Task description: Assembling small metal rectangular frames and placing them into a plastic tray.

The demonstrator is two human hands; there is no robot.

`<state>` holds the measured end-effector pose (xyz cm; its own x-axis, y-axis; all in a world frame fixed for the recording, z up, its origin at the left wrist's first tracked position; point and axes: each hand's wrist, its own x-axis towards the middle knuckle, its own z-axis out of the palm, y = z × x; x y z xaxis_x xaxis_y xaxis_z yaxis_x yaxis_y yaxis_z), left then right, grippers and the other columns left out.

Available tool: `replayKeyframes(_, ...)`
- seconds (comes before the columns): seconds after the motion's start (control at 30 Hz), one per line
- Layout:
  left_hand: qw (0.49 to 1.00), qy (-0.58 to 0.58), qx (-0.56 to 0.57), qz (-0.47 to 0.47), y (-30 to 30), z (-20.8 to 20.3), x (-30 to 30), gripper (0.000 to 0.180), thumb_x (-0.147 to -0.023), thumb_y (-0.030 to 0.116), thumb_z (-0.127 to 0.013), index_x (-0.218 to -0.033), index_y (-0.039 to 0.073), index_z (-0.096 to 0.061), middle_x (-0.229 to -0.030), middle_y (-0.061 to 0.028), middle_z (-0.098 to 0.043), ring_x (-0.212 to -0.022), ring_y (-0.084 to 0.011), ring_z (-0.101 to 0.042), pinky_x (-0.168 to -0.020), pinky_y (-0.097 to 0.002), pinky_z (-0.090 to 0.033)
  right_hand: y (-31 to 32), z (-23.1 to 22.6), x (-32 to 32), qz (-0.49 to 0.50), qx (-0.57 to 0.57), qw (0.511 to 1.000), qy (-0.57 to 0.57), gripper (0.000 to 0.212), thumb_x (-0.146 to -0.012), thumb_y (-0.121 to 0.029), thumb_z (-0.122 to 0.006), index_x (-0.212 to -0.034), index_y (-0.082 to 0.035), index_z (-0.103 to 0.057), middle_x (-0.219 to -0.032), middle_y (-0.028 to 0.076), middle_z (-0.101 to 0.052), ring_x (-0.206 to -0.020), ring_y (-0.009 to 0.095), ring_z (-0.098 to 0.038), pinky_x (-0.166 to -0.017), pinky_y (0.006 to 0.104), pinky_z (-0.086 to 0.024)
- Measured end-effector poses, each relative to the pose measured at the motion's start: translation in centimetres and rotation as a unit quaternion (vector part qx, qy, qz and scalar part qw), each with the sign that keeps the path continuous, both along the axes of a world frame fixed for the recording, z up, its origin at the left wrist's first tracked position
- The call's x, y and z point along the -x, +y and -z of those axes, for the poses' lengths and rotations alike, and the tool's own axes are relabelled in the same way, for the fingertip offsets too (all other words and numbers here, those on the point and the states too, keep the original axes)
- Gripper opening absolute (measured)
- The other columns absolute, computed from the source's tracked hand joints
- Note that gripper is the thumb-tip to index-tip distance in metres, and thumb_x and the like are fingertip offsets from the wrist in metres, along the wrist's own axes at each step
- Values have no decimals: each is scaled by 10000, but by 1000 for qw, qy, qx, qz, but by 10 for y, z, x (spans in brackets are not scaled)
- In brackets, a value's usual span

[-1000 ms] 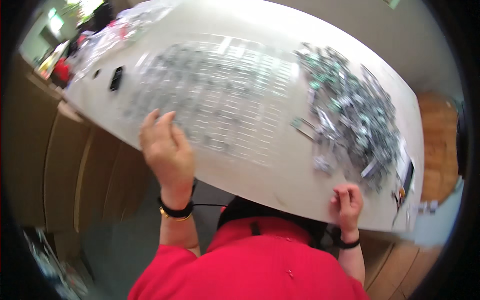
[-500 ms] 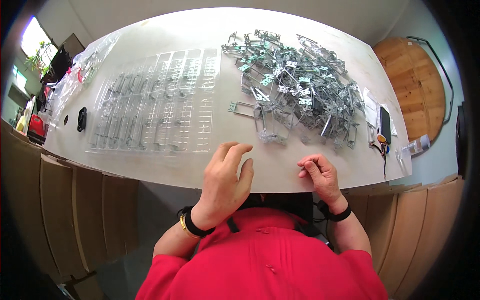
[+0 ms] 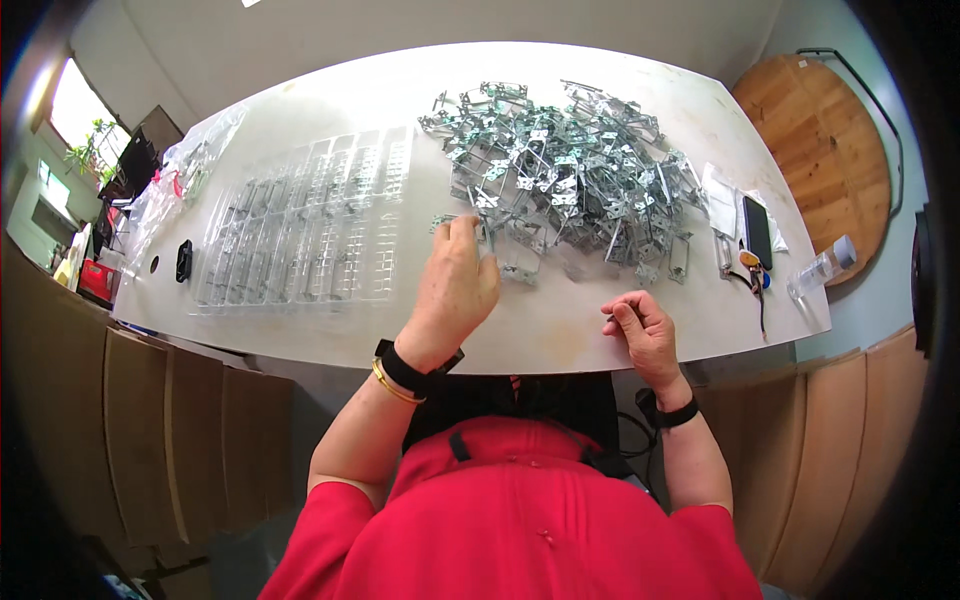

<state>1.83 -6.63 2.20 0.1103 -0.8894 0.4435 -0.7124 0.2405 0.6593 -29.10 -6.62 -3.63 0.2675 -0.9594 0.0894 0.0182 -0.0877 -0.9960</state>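
Note:
My left hand (image 3: 452, 287) reaches to the near left edge of a large heap of thin metal brackets (image 3: 575, 170). Its fingertips touch a bracket (image 3: 440, 220) that sticks out of the heap, while the thumb stands apart from the fingers. Closer to the table's near edge, my right hand (image 3: 645, 335) is closed in a pinch, just in front of the heap. A small dark bit shows between its thumb and fingers, too small to name.
Left of the heap lies a clear plastic tray (image 3: 385, 215) with compartments, many holding metal pieces. A black object (image 3: 184, 260) and crumpled clear plastic (image 3: 205, 150) lie farther left. At right are a phone (image 3: 757, 232), a hand tool (image 3: 750, 260) and a clear cylinder (image 3: 825, 265).
My left hand has moved forward from the near edge to the bracket at the heap's edge. My right hand keeps its pinch in nearly the same place. The head view has shifted slightly.

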Motion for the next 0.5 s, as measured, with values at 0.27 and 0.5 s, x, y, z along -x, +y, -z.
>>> replayKeyframes(0.27,994,-55,-87,-28,-34,4,4,466,-933,55,-571,-1357,-116,-480,-1199,-395,-621,-1124,-548,-629,-978,-546,-538,1,1,5,-21,2,1000,-17,196,-1116,-242,-650,-1138,-49,-674,-1078,36,-738,-838,80,-676,-795,232,-546)
replayKeyframes(0.5,991,-60,-98,-61,-26,19,12,418,-928,173,-683,-1227,-83,-542,-1069,-337,-676,-999,-508,-682,-877,-531,-543,2,0,4,-29,13,999,-17,186,-1110,-215,-661,-1127,-31,-679,-998,13,-722,-828,78,-686,-769,232,-556)
